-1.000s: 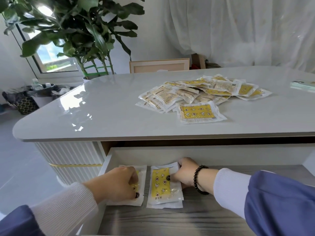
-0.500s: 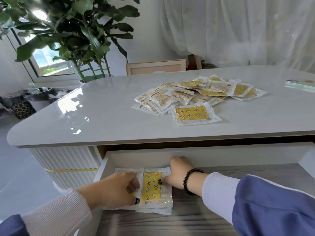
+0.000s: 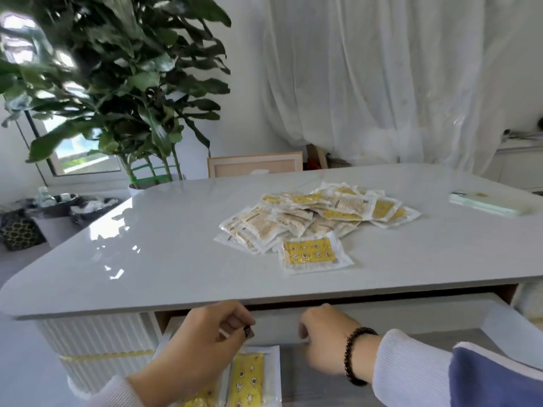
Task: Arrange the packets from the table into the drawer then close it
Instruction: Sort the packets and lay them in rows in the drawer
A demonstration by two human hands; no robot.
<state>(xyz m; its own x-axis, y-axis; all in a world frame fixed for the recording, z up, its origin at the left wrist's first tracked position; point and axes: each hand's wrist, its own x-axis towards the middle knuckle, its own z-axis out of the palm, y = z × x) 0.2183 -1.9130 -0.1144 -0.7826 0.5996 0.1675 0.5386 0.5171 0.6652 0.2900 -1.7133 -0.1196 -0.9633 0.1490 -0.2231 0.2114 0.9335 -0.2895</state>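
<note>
Head view: two packets in drawer; left hand, right hand loosely curled, empty.

The table carried a glossy pale grey top with rounded corners. A heap of packets lay on it. One yellow packet lay flat at the heap's near edge, touching it. A phone lay well to the right of the heap. The open drawer sat below the heap, with two yellow packets on its floor at the left end.
</note>
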